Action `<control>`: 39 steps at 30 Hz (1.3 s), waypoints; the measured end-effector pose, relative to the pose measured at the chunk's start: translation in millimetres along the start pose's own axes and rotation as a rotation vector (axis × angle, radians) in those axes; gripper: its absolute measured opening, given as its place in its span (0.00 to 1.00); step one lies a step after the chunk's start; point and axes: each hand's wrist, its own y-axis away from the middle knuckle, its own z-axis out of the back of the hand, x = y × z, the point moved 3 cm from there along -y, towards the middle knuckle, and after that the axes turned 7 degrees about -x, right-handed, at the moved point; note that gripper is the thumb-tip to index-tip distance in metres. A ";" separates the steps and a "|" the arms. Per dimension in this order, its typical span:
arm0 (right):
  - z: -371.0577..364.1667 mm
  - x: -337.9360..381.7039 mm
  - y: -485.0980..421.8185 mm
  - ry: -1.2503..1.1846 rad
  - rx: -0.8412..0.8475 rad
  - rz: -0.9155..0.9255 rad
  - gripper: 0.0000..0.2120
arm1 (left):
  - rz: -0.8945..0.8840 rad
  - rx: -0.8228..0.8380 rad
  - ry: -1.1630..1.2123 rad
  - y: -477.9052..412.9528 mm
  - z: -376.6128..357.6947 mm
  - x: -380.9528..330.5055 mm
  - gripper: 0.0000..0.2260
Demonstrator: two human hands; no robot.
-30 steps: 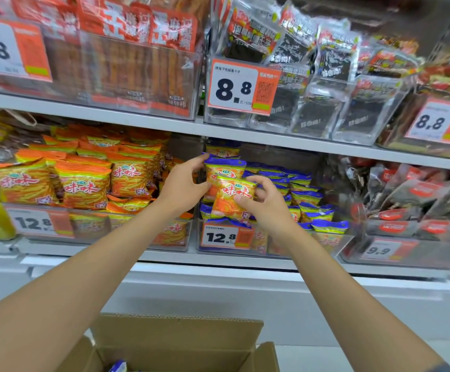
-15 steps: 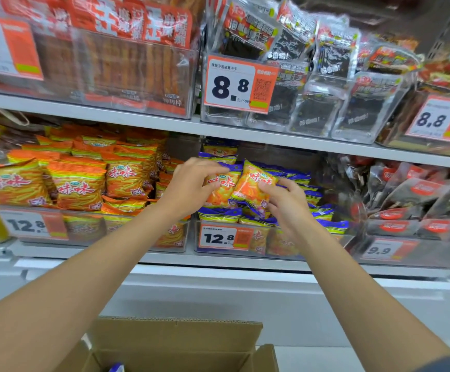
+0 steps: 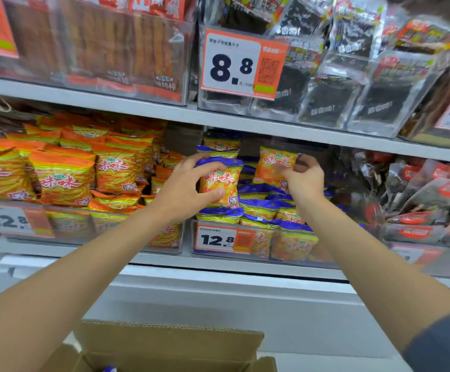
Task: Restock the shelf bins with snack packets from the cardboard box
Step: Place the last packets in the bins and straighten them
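My left hand (image 3: 189,187) grips an orange snack packet with a purple top (image 3: 223,183), upright over the front left of the clear bin (image 3: 245,253) on the middle shelf. My right hand (image 3: 303,178) pinches a second packet of the same kind (image 3: 273,165) by its lower right edge, farther back and to the right in that bin. Several more purple-topped packets (image 3: 261,208) lie piled below both hands. The open cardboard box (image 3: 170,345) sits under my arms at the bottom edge; a scrap of purple packet (image 3: 109,369) shows inside it.
A bin of orange-topped packets (image 3: 65,173) stands to the left. To the right lies a bin of dark packets (image 3: 419,200). The upper shelf edge (image 3: 245,122) runs close above my hands. Price tags (image 3: 215,240) hang on the bin fronts.
My right hand has carried its packet up and to the right, deeper into the bin. My left hand has closed around the front packet. The camera has come closer to the shelf.
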 end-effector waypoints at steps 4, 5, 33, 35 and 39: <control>-4.5 -9.6 -20.1 0.015 -0.009 0.041 0.26 | 0.016 0.007 0.006 1.1 -0.5 0.3 0.20; -9.5 -12.2 -26.1 0.004 -0.007 0.032 0.27 | 0.021 0.006 0.009 1.1 -1.0 0.7 0.20; -92.3 -34.6 -97.5 0.228 0.190 0.414 0.29 | 0.037 0.021 0.091 -0.2 -6.1 9.3 0.22; -92.7 -34.4 -97.7 0.251 0.202 0.430 0.29 | 0.034 0.015 0.088 -0.3 -6.3 11.2 0.21; -89.5 -38.3 -105.0 0.230 0.186 0.409 0.29 | 0.018 0.001 0.076 -0.3 -7.3 12.7 0.20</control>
